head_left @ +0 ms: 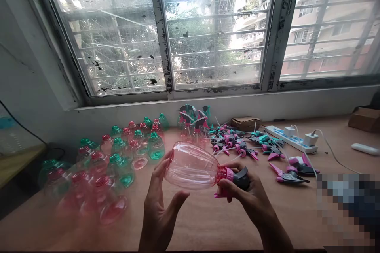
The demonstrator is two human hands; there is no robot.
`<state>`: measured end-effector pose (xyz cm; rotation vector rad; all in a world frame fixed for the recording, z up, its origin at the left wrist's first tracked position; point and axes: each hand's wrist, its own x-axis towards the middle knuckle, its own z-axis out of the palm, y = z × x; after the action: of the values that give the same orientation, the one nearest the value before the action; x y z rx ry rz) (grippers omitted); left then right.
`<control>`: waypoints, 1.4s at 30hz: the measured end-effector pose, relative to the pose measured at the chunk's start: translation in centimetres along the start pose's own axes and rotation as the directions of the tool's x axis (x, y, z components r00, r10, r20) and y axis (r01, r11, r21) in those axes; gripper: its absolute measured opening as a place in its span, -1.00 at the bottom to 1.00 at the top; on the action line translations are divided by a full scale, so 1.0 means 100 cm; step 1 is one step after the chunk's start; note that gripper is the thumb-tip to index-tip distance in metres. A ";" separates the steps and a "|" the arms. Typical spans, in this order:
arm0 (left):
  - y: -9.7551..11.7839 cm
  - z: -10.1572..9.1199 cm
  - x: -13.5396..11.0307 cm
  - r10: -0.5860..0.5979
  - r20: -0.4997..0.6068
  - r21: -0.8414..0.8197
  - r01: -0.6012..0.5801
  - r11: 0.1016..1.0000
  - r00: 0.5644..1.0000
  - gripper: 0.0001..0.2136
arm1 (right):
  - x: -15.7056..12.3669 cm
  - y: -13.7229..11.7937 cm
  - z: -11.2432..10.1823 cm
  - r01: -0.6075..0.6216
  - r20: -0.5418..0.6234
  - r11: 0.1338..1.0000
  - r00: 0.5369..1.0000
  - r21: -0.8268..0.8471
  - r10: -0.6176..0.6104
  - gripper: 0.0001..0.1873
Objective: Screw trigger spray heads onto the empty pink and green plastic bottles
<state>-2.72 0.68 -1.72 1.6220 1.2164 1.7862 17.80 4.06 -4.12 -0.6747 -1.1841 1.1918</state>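
A clear pink spray bottle (191, 166) lies sideways in the air between my hands, base to the left and neck to the right. My left hand (162, 197) cups the base end, fingers behind it and thumb just below. At the neck, my right hand (243, 189) is closed around the spray head (230, 174), which has a pink collar and a dark grey top. The head sits on the bottle's neck; whether it is fully tightened cannot be seen. Several loose spray heads (242, 150), pink, teal and grey, are piled just beyond my right hand.
Several headless pink and green bottles (118, 162) stand at the left of the wooden table (213, 225). Bottles with heads fitted (194, 120) stand at the back. A power strip (292, 139) with plugged-in chargers and a cardboard box (365, 118) are at the right. A window lies behind.
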 end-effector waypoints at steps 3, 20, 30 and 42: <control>0.004 0.003 -0.001 -0.017 -0.030 -0.028 0.016 0.999 0.999 -0.51 | -0.002 0.000 -0.001 0.000 0.004 1.000 1.000 0.006 0.000 -0.63; -0.002 -0.005 0.003 0.069 -0.029 0.195 -0.062 0.979 0.997 -0.55 | 0.001 0.001 0.000 -0.036 -0.023 0.996 0.999 0.085 0.038 -0.61; -0.011 -0.005 0.002 0.000 -0.002 0.105 0.000 0.994 1.000 -0.52 | 0.002 -0.001 0.001 -0.033 0.022 0.999 0.999 -0.008 0.033 -0.63; 0.004 0.009 0.000 -0.084 -0.104 0.017 0.086 0.996 0.991 -0.43 | 0.000 0.001 0.001 -0.029 0.036 1.000 0.999 -0.012 0.030 -0.62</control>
<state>-1.77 0.73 -1.47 1.4823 1.3344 1.8294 17.72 4.12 -4.16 -0.6835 -1.2159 1.2274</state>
